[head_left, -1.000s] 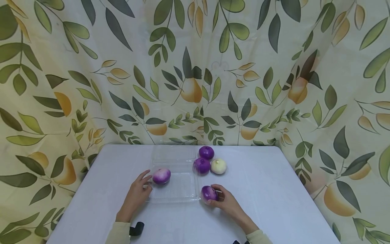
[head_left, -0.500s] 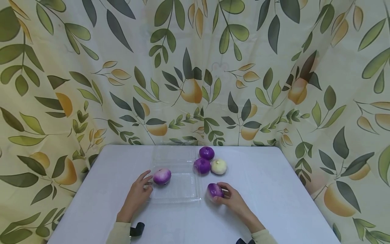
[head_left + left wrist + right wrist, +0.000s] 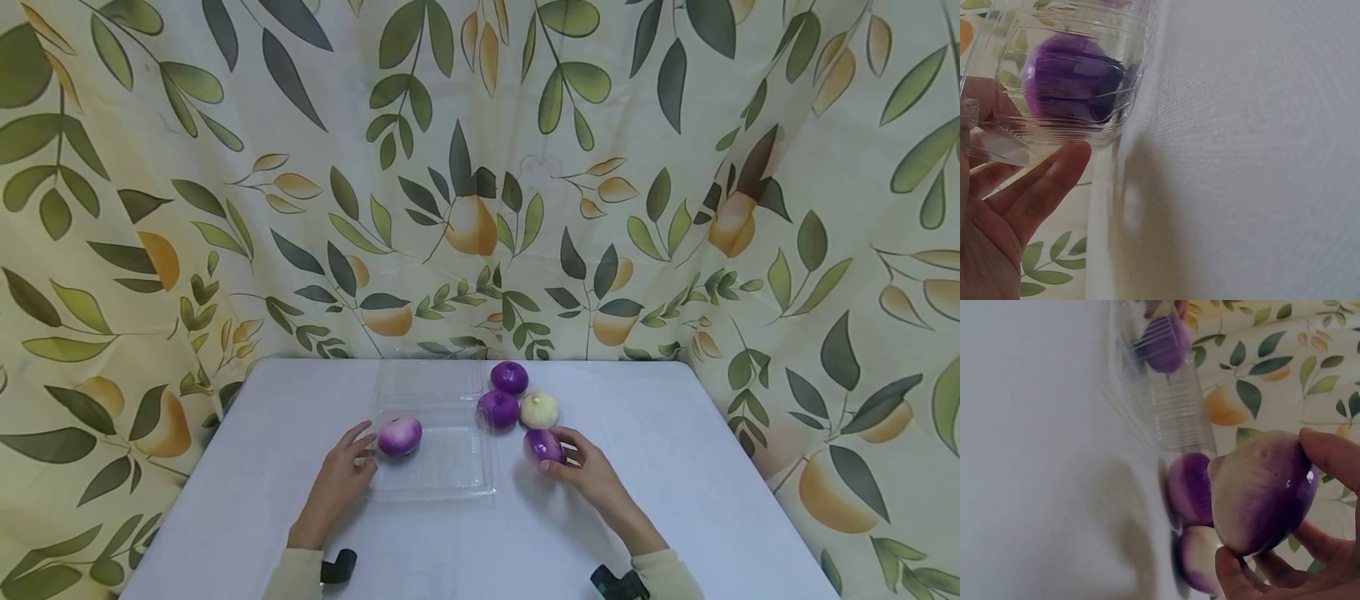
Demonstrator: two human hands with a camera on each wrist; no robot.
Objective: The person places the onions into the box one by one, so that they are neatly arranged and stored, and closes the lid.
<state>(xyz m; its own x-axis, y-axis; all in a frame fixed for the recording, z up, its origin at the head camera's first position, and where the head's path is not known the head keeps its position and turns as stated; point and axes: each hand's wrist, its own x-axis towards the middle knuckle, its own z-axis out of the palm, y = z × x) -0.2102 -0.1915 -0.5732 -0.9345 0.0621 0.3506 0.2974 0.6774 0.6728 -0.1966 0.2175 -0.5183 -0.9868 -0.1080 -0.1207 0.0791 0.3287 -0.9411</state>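
Observation:
My right hand [image 3: 596, 479] grips a purple-and-white onion [image 3: 1263, 494] between thumb and fingers, raised over the table in front of the onion group. A clear plastic box [image 3: 442, 487] lies with its lid folded back on the far side. One purple onion [image 3: 400, 437] sits at the left inside it. At the box's left wall is my left hand [image 3: 341, 475], its fingers extended and loosely spread. In the left wrist view its fingertips [image 3: 1075, 156] come right at the clear rim, and the boxed onion shows through the plastic.
Right of the box, two purple onions [image 3: 497, 410] and a pale onion [image 3: 540, 410] stand close together. A white cloth [image 3: 675, 433] covers the table. A leaf-and-fruit patterned curtain [image 3: 480, 275] hangs behind the far edge. Black wrist devices [image 3: 618, 583] show near the sleeves.
My right hand has carried its onion from beside the box's near right corner, rightward and away from me, toward the pale onion. The left hand and the box have stayed in place.

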